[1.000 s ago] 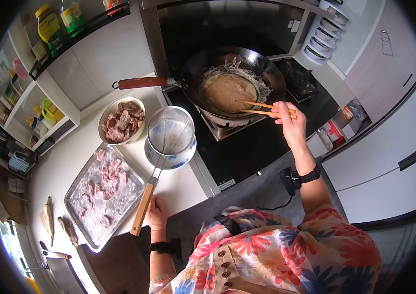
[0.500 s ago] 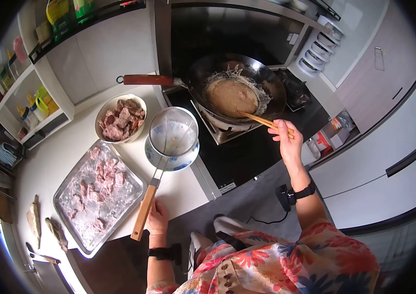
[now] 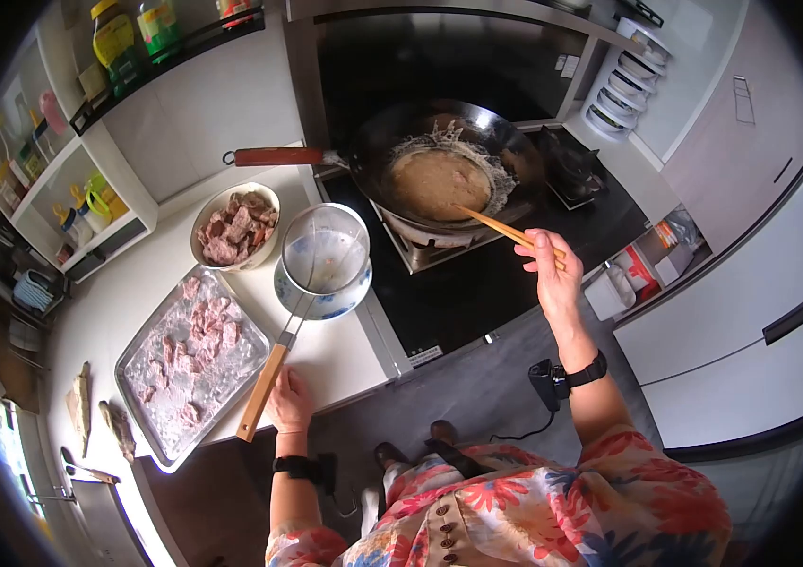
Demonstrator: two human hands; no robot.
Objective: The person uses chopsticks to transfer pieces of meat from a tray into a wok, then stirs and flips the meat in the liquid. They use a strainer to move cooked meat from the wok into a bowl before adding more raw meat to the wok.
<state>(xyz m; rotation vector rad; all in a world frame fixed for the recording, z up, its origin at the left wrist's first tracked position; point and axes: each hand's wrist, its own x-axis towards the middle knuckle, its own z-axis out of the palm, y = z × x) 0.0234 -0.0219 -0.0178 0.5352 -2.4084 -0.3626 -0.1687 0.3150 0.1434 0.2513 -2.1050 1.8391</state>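
My right hand grips a pair of chopsticks, whose tips reach the near side of brown, frothing liquid in a black wok. At the counter's front edge, my left hand has its fingers curled in, partly hidden beside the wooden handle of a mesh strainer. The strainer's round mesh lies across a blue-and-white bowl. Left of it is a metal tray with several floury meat pieces. Behind stands a bowl heaped with darker meat chunks.
The wok's red-brown handle sticks out leftward over the counter. A second burner sits at the right of the black hob. A knife and two long brownish items lie at far left. Shelves hold bottles.
The view has shifted slightly. My left hand stays at the counter edge, a little farther left in view. My right hand keeps the chopsticks at the wok's near side.
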